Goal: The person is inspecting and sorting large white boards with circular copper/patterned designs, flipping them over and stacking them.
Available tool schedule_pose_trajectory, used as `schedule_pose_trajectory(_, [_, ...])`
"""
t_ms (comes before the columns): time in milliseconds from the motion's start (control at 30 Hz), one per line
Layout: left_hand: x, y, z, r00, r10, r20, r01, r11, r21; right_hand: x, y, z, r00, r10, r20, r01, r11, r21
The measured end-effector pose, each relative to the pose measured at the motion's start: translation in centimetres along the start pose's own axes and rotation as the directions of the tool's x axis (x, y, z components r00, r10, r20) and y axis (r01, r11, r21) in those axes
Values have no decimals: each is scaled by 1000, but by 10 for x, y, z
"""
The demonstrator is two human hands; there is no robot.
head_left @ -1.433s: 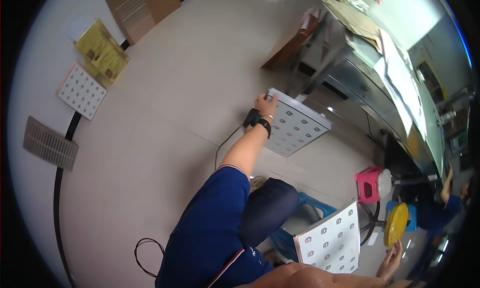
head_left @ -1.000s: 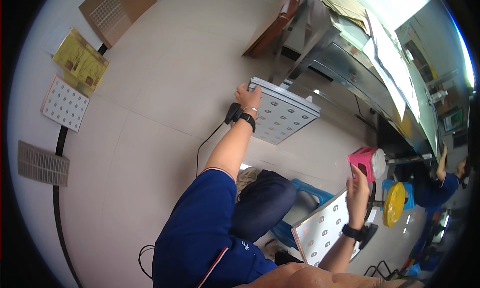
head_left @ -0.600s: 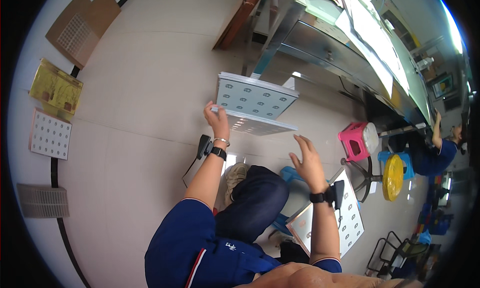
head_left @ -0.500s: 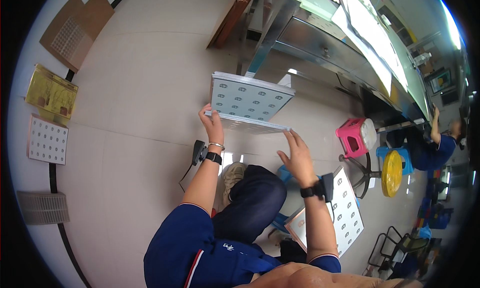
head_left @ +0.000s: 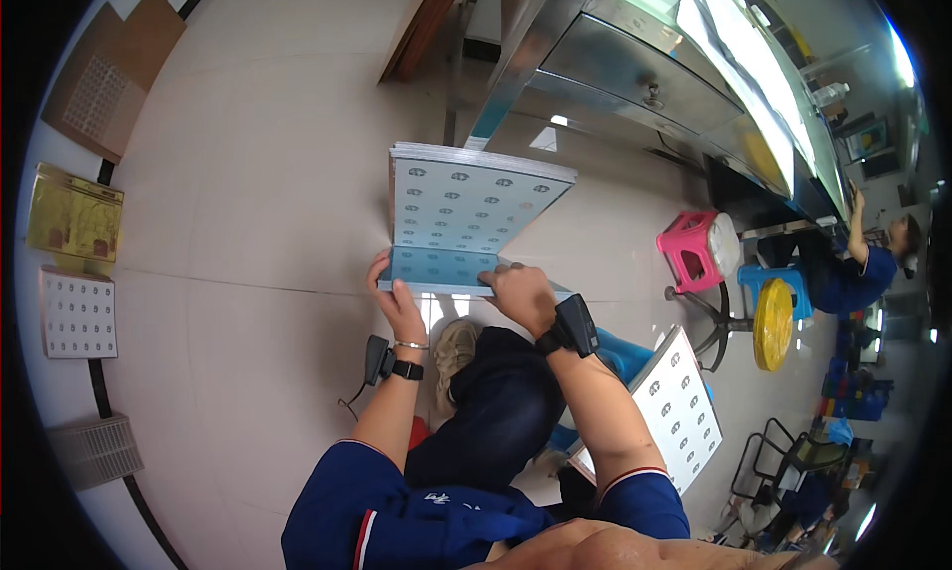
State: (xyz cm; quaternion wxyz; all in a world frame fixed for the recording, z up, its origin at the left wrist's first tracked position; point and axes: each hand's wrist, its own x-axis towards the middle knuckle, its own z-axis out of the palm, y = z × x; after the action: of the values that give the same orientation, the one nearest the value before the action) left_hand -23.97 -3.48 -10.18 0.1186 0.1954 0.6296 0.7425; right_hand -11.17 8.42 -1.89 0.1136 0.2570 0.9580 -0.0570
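two hands grip one panel stack [head_left: 466,208] at its near edge: left hand [head_left: 395,297] clasps the left corner, right hand [head_left: 520,290] presses its front. the stack is tilted up off the floor [head_left: 248,173], not yet laid beside another panel [head_left: 684,406] at right.

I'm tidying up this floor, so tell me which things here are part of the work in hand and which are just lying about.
In hand:
stack of pale grey perforated panels, gripped by left hand and right hand

Lying about:
pink plastic stool
yellow round disc
white perforated panel by the right arm
brown cardboard sheets
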Motion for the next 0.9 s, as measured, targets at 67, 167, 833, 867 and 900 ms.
schedule_pose_trajectory(67, [-12, -7, -11, 1000, -24, -10, 26, 992, 122, -7, -3, 3, 997, -79, -5, 79, 997, -18])
schedule_pose_trajectory(167, [-36, -32, -24, 955, -281, -93, 265, 952, -149, -9, -17, 6, 996, -72, 42, 74, 997, -36])
schedule_pose_trajectory(833, [-165, -225, 16, 214, -601, 770, -525, 594, 609, -9, -86, 26, 977, 192, -95, -163, 953, 255])
schedule_pose_trajectory(867, [-164, -228, 16, 209, -614, 761, -512, 595, 620, -9, -86, 26, 978, 176, -113, -144, 957, 250])
schedule_pose_trajectory(900, [-163, -229, 15, 215, -626, 750, -477, 602, 640, -11, -85, 25, 982, 161, -101, -133, 963, 235])
